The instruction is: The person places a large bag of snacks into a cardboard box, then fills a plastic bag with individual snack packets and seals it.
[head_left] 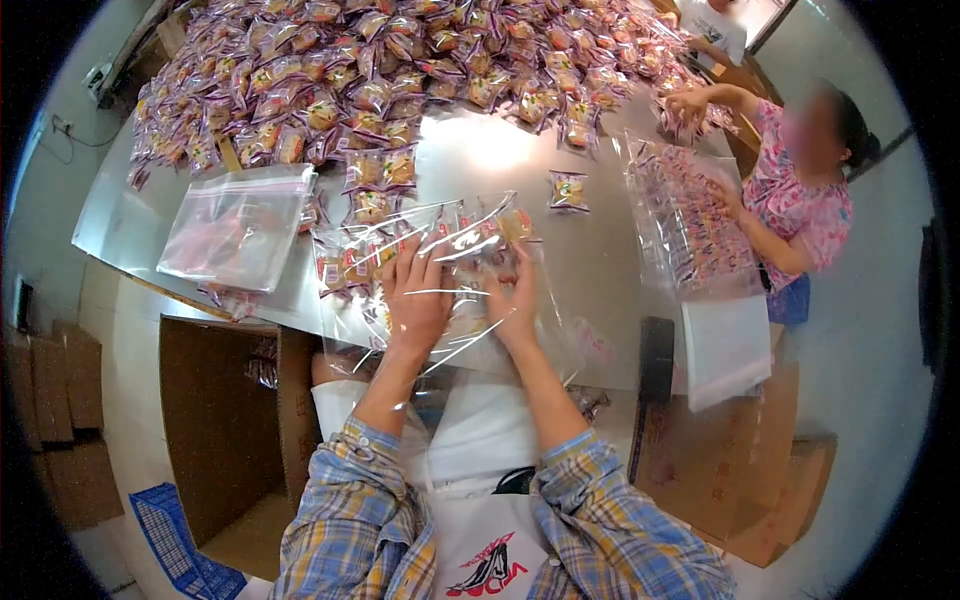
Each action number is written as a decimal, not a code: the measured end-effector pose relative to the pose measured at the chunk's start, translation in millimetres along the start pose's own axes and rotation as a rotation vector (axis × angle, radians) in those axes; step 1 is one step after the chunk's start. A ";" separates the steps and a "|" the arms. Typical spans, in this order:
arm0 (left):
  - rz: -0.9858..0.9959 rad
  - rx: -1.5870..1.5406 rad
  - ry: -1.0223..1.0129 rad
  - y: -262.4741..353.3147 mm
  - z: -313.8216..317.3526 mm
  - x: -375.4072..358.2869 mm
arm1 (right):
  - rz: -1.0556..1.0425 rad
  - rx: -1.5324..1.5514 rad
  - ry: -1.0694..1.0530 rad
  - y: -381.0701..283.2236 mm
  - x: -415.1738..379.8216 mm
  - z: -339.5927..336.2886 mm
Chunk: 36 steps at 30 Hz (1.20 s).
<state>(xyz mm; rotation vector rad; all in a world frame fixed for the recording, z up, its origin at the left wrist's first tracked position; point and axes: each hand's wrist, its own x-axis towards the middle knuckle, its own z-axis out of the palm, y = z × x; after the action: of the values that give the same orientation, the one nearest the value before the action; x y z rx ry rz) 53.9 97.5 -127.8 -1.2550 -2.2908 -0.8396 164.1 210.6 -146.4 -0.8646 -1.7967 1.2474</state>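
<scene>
- One steel table, its far end heaped with wrapped snack packets beyond counting
- One stack of empty zip bags at the left
- One clear bag of packets at the near edge; left hand and right hand, fingers spread, press flat on it
- One stray packet

Both hands' fingers are veiled inside the glare-streaked clear bag.
</scene>
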 end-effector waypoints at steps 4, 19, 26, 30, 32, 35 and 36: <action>-0.005 0.007 0.006 -2.3 0.2 -1.3 | -0.017 -0.046 -0.053 1.4 0.5 -1.6; -0.011 -0.016 0.015 2.7 -1.9 2.3 | -0.382 0.160 -1.001 -153.7 -62.2 -137.9; -0.015 0.006 -0.048 1.2 0.1 -0.7 | -0.184 -0.395 -0.193 -71.8 111.0 -119.5; 0.022 -0.008 -0.034 2.3 -3.5 1.9 | -0.309 -0.956 -0.203 28.3 183.4 -97.9; 0.014 0.047 -0.030 0.0 5.5 -0.4 | -0.332 -0.864 -0.247 67.7 215.4 -88.0; 0.005 0.013 -0.018 0.6 6.8 -0.8 | -0.042 -0.985 -0.398 39.6 226.2 -67.3; -0.014 0.028 -0.017 2.2 6.6 0.8 | -0.073 -0.958 -0.425 36.9 228.2 -59.7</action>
<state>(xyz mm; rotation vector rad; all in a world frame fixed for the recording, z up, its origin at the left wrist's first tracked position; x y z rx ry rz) 55.0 103.2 -131.5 -1.2402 -2.3191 -0.8016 112.0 442.2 -120.1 -1.0515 -2.8101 0.4765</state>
